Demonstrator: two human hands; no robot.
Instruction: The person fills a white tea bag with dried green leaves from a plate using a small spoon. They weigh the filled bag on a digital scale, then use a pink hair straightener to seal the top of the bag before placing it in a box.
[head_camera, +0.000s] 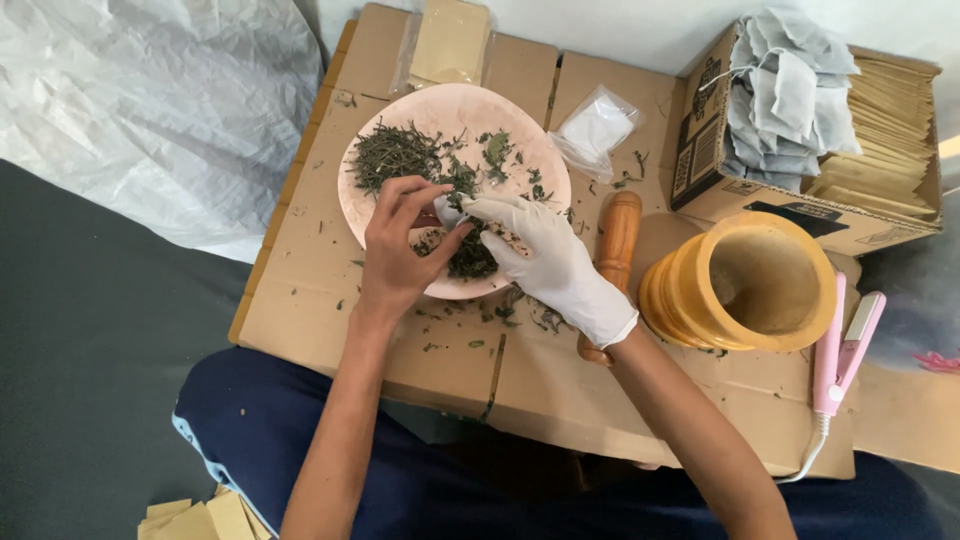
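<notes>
Here the bare left hand (400, 250) and the gloved right hand (545, 260) together pinch a small white bag (449, 210) (its mouth hidden) over the pink plate (375, 215) of dried herbs (395, 155).

One head-worn view looks steeply down, close, over the cardboard work surface (320, 300) above the lap.
</notes>
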